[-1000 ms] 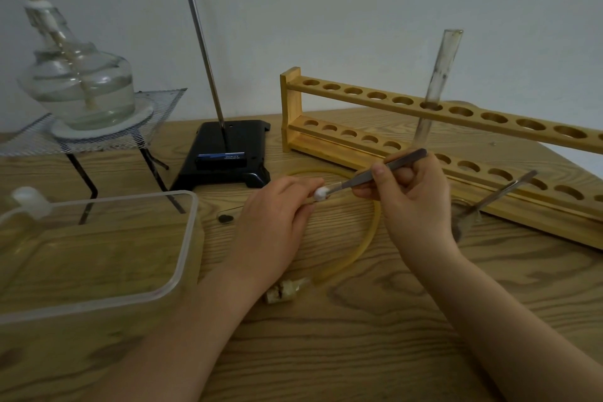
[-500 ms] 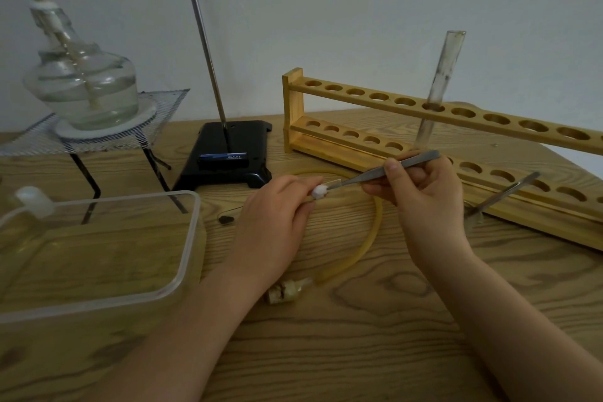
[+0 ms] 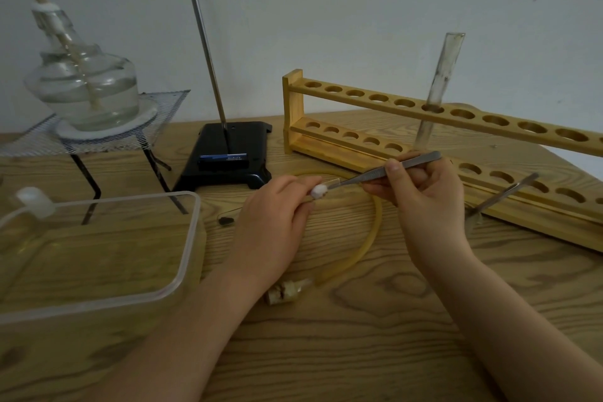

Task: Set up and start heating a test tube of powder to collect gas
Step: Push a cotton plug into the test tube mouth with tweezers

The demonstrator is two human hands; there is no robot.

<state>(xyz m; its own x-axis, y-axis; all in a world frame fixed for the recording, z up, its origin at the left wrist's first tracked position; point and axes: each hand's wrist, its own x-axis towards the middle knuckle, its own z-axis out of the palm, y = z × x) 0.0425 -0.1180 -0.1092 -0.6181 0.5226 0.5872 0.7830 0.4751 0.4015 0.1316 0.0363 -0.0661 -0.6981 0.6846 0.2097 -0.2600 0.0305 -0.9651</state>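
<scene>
Woodgrain of the table (image 3: 326,352) fills the near part of the view, with both forearms reaching in over it. At near left sits a clear plastic tray (image 3: 182,274), a small white cap (image 3: 32,201) at its far left corner. Just right of the tray, close to the left wrist, a short stopper piece (image 3: 283,292) lies on the table, joined to a yellowish rubber tube (image 3: 362,251) that curves away between the two hands.

The left hand (image 3: 272,222) is curled, its fingertips pinching something thin beside a white cotton ball (image 3: 318,191); what exactly they hold I cannot tell, as the fingers hide it. The right hand (image 3: 424,199) grips metal tweezers (image 3: 385,171) between thumb and fingers, the tips meeting the cotton ball at the left fingertips. A small dark object (image 3: 226,221) lies on the table left of the left hand. To the right, a metal spatula (image 3: 504,196) leans against the wooden test tube rack (image 3: 456,121).

Farther back, a glass test tube (image 3: 439,85) stands tilted in the rack, well apart from the hands. Left of the rack is the black base of a stand (image 3: 228,153) with its metal rod rising up. At far left an alcohol lamp (image 3: 81,85) rests on wire gauze (image 3: 163,108) over a tripod.
</scene>
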